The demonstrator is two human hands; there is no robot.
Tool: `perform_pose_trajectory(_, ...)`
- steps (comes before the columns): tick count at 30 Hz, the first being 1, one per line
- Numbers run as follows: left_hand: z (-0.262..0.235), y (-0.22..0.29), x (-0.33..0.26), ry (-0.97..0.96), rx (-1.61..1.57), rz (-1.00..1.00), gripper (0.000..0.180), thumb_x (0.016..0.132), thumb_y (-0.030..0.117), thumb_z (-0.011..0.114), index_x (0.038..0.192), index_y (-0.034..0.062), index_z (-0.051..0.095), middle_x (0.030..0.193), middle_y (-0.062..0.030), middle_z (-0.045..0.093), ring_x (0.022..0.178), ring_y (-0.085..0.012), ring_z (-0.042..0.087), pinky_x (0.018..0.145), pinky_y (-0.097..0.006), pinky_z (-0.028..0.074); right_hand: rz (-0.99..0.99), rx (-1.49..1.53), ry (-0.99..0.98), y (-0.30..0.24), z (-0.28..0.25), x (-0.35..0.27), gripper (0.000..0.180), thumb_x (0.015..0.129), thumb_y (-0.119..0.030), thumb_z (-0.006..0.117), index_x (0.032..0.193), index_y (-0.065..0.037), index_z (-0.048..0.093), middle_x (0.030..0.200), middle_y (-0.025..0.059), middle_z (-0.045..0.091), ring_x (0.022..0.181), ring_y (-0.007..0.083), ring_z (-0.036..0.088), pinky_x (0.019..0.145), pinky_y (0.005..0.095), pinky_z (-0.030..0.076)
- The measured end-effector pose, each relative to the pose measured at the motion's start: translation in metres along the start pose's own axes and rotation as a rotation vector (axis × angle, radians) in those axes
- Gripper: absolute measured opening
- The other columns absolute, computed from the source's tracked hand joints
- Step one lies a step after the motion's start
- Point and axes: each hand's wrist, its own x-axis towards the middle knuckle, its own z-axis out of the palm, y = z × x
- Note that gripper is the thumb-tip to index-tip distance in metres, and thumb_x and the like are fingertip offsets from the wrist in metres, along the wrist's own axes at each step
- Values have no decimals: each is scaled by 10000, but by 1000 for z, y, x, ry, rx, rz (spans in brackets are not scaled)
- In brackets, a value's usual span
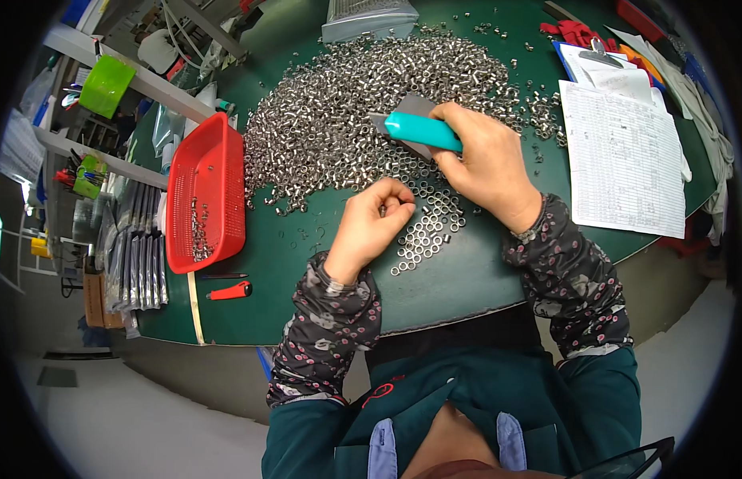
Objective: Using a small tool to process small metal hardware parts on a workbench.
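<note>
The right grip grasps a teal scraper, left grip curled, contents unclear; beside it few spread rings, beyond, a heap seemingly left.

workshop: lg heap of sm metal rings on green workbench, red parts basket, paper sheets.

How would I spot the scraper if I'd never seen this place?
Find the green table and its big heap of small metal rings. Over the heap's right side, nearer the person, their right hand grips the scraper. Its grey blade and bright teal handle stand out from the silvery rings around it.
</note>
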Motion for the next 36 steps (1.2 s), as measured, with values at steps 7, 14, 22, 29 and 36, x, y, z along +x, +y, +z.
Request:
perform_pose_trajectory(7, 9, -3, 7, 3, 597, 486, 147, 730, 4, 653, 872, 36, 632, 742, -69, 564, 598, -175, 538, 560, -277, 438, -27, -3, -14, 1, 1, -1, 141, 704, -91, 577, 837, -70, 533, 700, 99, 575, 651, 293, 587, 560, 403, 456)
perform_pose_trajectory(14, 8, -6, 13, -3, 608, 462, 148, 724, 27, 663, 862, 23, 609, 744, -86, 564, 623, -200, 548, 567, -294, 441, -39, -3, -17, 2, 2, 1, 146, 690, -86, 578, 825, -68, 526, 699, 108, 569, 642, 303, 579, 553, 411, 451)
perform_pose_trajectory(22, -31, -10, 3, -100, -675, 65, 92, 878, 61, 543, 968, 51, 524, 706, 33, 465, 551, -36, 359, 408, -174, 260, -58, -4, -40, -1, 1, -2, 175, 685, -62, 583, 854, -69, 538, 710, 111, 567, 668, 305, 576, 580, 407, 447)
perform_pose_trajectory(29, -36, -11, 4, 6, -954, 104, 76, 907, 73, 489, 976, 49, 511, 867, -56, 557, 552, -31, 375, 386, -150, 258, -68, -42, -137, -4, 3, -5, 200, 675, -77, 605, 862, -76, 536, 694, 98, 562, 665, 294, 580, 575, 405, 449)
perform_pose_trajectory(36, -35, -11, 6, 98, -890, 68, 147, 928, 101, 480, 1029, 24, 553, 914, -82, 598, 518, -19, 390, 369, -137, 265, -57, -52, -225, -7, 5, -5, 190, 697, -131, 629, 851, -75, 533, 682, 97, 564, 651, 294, 581, 565, 408, 449)
